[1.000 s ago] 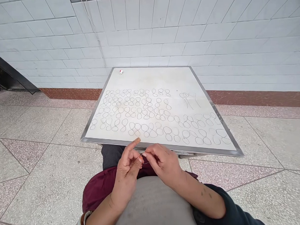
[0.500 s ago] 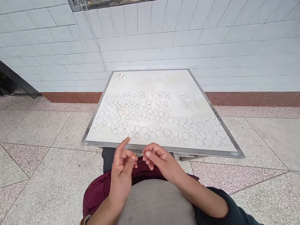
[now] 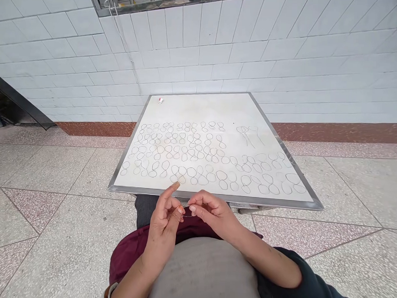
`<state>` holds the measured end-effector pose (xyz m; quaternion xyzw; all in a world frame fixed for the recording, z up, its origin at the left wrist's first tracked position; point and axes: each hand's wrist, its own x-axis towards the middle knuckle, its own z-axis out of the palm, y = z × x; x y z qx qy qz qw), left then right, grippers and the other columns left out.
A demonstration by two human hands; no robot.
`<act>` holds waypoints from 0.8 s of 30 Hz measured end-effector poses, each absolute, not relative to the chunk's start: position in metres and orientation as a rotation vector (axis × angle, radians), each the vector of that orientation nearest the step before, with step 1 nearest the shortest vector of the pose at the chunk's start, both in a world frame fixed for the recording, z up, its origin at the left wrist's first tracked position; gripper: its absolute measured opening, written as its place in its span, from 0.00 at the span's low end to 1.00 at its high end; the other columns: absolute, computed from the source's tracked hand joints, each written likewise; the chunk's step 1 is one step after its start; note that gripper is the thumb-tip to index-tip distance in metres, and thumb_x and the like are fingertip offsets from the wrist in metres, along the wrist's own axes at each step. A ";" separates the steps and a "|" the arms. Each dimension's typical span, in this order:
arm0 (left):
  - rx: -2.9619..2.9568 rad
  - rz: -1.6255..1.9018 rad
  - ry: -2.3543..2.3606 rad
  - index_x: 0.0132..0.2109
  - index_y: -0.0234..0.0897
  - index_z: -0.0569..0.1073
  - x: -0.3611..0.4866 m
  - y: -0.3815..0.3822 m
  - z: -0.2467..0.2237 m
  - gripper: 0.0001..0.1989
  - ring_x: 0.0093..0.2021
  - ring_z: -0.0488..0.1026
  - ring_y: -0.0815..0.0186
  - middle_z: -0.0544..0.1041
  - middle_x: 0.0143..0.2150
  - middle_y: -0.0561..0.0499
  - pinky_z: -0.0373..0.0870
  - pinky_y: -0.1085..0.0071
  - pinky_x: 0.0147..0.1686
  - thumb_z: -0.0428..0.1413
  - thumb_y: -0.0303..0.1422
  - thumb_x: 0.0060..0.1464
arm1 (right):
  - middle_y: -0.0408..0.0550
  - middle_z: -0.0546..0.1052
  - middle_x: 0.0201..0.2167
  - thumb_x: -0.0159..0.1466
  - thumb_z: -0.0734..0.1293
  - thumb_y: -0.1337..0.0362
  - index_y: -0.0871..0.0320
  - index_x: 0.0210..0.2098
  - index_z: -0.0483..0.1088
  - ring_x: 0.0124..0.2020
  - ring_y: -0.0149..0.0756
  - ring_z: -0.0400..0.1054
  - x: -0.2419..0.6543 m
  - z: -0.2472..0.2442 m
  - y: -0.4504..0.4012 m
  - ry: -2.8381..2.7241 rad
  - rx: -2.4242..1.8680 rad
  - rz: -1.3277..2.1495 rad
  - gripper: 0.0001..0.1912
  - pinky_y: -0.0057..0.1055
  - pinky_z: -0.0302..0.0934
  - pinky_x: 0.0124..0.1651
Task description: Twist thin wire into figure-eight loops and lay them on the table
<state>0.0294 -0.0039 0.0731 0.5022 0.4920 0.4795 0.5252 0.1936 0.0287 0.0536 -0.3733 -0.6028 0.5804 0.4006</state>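
Far left edge: a dark doorway-like opening with a slanting black frame [image 3: 4, 105] is showing beside the white tiled wall [image 3: 64, 74], and a pale speckled stone floor [image 3: 96, 176] is spreading below.
Foot of the wall: a reddish-brown skirting strip [image 3: 95, 129] is running along it, reaching behind the table and out to the right.
Wall cords: thin white cords [image 3: 125, 46] are hanging beside a metal-framed, barred window [image 3: 138, 7].
Table: a square white table with a grey metal edge [image 3: 196, 106] is standing in front of you, its far side near the wall.
Far left corner of the table: a small red-and-white object [image 3: 160, 100] is lying there; it is too small to identify.
Lap: maroon cloth [image 3: 126, 253] is bunching under your forearms.
Left hand: your left hand [image 3: 163, 226] is pinching at the thumb, with one finger pointing up near the table's front edge.
Between the hands: a thin dark wire-like strand [image 3: 191, 216] is bowing from one hand to the other, just off the table's near edge, above the cloth.
Right hand: your right hand [image 3: 214, 212] is closing thumb and forefinger on the strand's other side, the other fingers curling.
Table rows: thin dark figure-eight loops [image 3: 222, 180] are lying in uneven rows over the nearer part.
Right of the rows: longer, looser dark strands [image 3: 245, 135] are trailing across the white surface.
Right arm: a dark sleeve [image 3: 317, 283] is sitting below your elbow.
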 end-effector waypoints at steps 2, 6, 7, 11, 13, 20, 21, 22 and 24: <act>1.276 1.104 1.173 0.63 0.51 0.59 0.028 -0.003 0.073 0.23 0.34 0.63 0.69 0.64 0.32 0.56 0.64 0.69 0.42 0.50 0.35 0.63 | 0.42 0.71 0.29 0.65 0.64 0.63 0.55 0.36 0.70 0.30 0.31 0.63 0.194 0.051 0.029 -1.608 -0.961 1.358 0.04 0.31 0.59 0.36; 1.409 1.014 1.154 0.65 0.51 0.56 0.024 -0.001 0.070 0.25 0.32 0.61 0.68 0.63 0.32 0.56 0.63 0.69 0.40 0.49 0.35 0.63 | 0.44 0.70 0.33 0.64 0.65 0.64 0.53 0.40 0.72 0.32 0.32 0.65 0.193 0.047 0.031 -1.656 -0.960 1.287 0.06 0.32 0.60 0.36; 1.428 0.990 1.150 0.66 0.51 0.55 0.023 0.000 0.069 0.25 0.32 0.61 0.68 0.63 0.32 0.56 0.63 0.68 0.39 0.49 0.35 0.63 | 0.44 0.70 0.33 0.64 0.66 0.63 0.53 0.40 0.73 0.33 0.32 0.65 0.193 0.047 0.032 -1.637 -0.953 1.321 0.06 0.32 0.60 0.36; 1.475 0.905 1.171 0.67 0.52 0.51 0.020 0.004 0.073 0.27 0.32 0.61 0.68 0.62 0.32 0.56 0.63 0.67 0.39 0.48 0.35 0.64 | 0.44 0.72 0.33 0.64 0.66 0.62 0.55 0.37 0.71 0.32 0.32 0.66 0.193 0.051 0.034 -1.494 -0.902 1.552 0.05 0.31 0.61 0.37; 1.477 0.854 1.149 0.68 0.52 0.50 0.020 0.007 0.078 0.28 0.32 0.61 0.68 0.62 0.31 0.56 0.63 0.67 0.39 0.49 0.35 0.64 | 0.44 0.73 0.31 0.64 0.66 0.61 0.56 0.36 0.70 0.32 0.31 0.67 0.192 0.054 0.034 -1.436 -0.849 1.661 0.05 0.31 0.61 0.38; 1.173 0.851 0.952 0.68 0.47 0.50 0.017 0.015 0.090 0.31 0.34 0.67 0.67 0.69 0.34 0.53 0.67 0.66 0.37 0.52 0.36 0.61 | 0.39 0.70 0.25 0.61 0.69 0.56 0.57 0.32 0.68 0.22 0.26 0.59 0.189 0.055 0.034 -1.141 -0.843 1.800 0.11 0.27 0.54 0.28; 1.118 0.882 0.926 0.68 0.46 0.51 0.017 0.016 0.088 0.31 0.35 0.69 0.67 0.71 0.35 0.52 0.68 0.66 0.38 0.53 0.36 0.61 | 0.38 0.69 0.24 0.61 0.69 0.55 0.57 0.32 0.68 0.20 0.24 0.55 0.189 0.053 0.034 -1.094 -0.884 1.781 0.12 0.26 0.50 0.25; 1.070 0.914 0.912 0.67 0.46 0.52 0.017 0.016 0.085 0.31 0.36 0.70 0.66 0.73 0.36 0.51 0.68 0.66 0.38 0.54 0.35 0.60 | 0.38 0.68 0.24 0.60 0.70 0.55 0.57 0.32 0.69 0.19 0.23 0.52 0.189 0.051 0.034 -1.055 -0.911 1.763 0.12 0.26 0.47 0.24; 0.992 0.984 0.942 0.65 0.44 0.58 0.019 0.015 0.076 0.30 0.37 0.72 0.66 0.76 0.37 0.50 0.68 0.68 0.39 0.57 0.33 0.57 | 0.38 0.66 0.24 0.59 0.71 0.55 0.57 0.33 0.70 0.19 0.23 0.51 0.190 0.048 0.035 -1.005 -0.913 1.744 0.12 0.26 0.45 0.23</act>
